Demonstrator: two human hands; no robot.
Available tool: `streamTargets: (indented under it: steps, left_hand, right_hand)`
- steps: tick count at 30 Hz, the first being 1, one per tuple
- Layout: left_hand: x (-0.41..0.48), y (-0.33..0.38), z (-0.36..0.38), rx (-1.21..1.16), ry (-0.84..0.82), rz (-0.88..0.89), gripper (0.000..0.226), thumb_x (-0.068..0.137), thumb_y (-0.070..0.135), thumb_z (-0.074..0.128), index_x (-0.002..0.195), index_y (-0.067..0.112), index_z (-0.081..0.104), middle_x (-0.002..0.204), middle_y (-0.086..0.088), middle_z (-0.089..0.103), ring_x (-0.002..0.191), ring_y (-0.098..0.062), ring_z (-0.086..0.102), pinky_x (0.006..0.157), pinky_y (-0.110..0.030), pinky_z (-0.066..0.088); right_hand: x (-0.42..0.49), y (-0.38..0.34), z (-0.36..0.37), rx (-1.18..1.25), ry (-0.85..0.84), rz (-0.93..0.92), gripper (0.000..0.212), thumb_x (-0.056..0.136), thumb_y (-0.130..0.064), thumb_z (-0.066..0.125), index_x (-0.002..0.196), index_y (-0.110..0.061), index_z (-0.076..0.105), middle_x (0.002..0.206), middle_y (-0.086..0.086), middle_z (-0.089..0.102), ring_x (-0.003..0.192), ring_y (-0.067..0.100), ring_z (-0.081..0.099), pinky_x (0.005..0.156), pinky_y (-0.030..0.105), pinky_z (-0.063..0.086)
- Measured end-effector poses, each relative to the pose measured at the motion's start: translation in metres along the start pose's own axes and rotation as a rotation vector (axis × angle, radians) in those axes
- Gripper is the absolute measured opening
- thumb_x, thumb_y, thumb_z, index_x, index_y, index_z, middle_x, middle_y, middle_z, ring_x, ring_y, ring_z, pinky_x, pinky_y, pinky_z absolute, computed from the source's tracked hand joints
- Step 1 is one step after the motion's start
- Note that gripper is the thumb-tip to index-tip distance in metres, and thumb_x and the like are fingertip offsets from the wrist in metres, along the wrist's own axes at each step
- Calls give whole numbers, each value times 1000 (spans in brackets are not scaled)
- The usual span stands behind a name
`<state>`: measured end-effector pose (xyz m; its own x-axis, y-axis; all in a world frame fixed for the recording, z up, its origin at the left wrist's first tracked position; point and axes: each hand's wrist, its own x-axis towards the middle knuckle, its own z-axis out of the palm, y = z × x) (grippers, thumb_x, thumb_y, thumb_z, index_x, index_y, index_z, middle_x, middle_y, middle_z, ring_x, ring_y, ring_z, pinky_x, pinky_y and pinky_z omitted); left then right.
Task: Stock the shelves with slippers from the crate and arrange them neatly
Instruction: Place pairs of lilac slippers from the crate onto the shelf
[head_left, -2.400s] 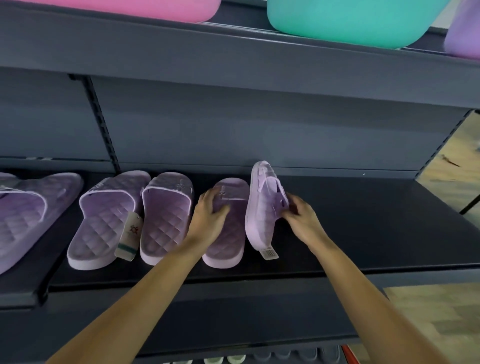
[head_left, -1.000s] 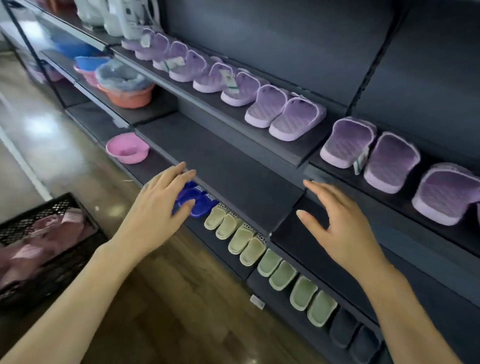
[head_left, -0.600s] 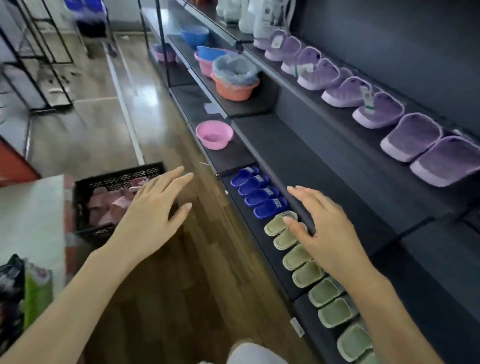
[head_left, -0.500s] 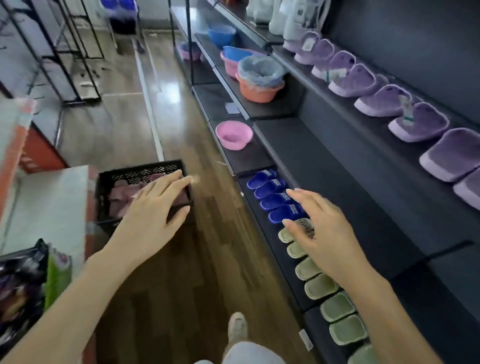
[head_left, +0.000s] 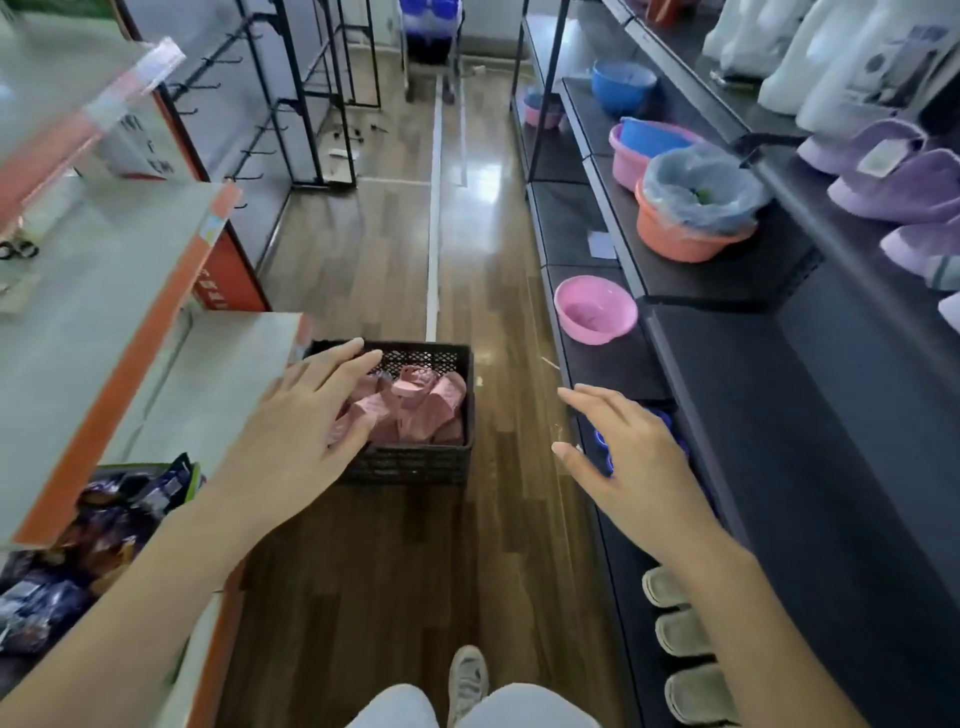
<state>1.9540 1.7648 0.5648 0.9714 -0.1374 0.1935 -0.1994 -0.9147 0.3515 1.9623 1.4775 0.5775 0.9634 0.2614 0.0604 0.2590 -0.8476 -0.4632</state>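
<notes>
The black crate (head_left: 410, 465) has lattice walls and holds pink slippers (head_left: 426, 410). The dark grey shelves (head_left: 779, 415) carry lilac slippers (head_left: 898, 187), pale green slippers (head_left: 680, 636), a pink basin (head_left: 595, 312) and an orange basin (head_left: 675, 241). The floor (head_left: 363, 571) is brown wood-grain.

A pink basin (head_left: 595, 317) sits below an orange basin (head_left: 678, 243)

A black crate (head_left: 415, 465) stands on the wooden floor (head_left: 363, 571) of the aisle, and a white line (head_left: 432, 249) runs along the boards beyond it. On the dark shelves (head_left: 779, 415) to the right, a pink basin (head_left: 595, 317) sits on a low shelf. An orange basin (head_left: 680, 239) lined with a plastic bag (head_left: 701, 182) stands one level up. Lilac slippers (head_left: 898, 187) lie higher still, and pale green slippers (head_left: 680, 634) line the bottom shelf.
</notes>
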Motion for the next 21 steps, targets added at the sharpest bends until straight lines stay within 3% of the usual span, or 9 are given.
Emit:
streamTargets:
  steps: [4,11,21]
  left_hand:
    - [33,-14,10,-15,0,-64,54,86,36,42,138,21,43,143,-2,43,129,-26,41,105,-46,35]
    - [93,-63,22,-38,-10,-95,54,84,31,46,136,19,45,142,-2,45,129,-25,42,104,-44,34]
    - [241,-189,30,-28,-59,91,52,85,37,42,132,16,50,137,-5,49,124,-27,47,100,-44,37]
  right_hand:
    - [53,7,10,-8,-37,-61,50,88,-35,58,136,-26,46,137,-5,49,128,15,42,108,38,35]
    - [139,1,35,-20,-106,-81,54,89,-34,57,139,-26,39,140,-6,46,129,13,41,106,32,30]
    - [282,-33,91,-69,-65,70,54,89,-41,55,139,-26,41,141,-5,45,131,14,40,109,42,35]
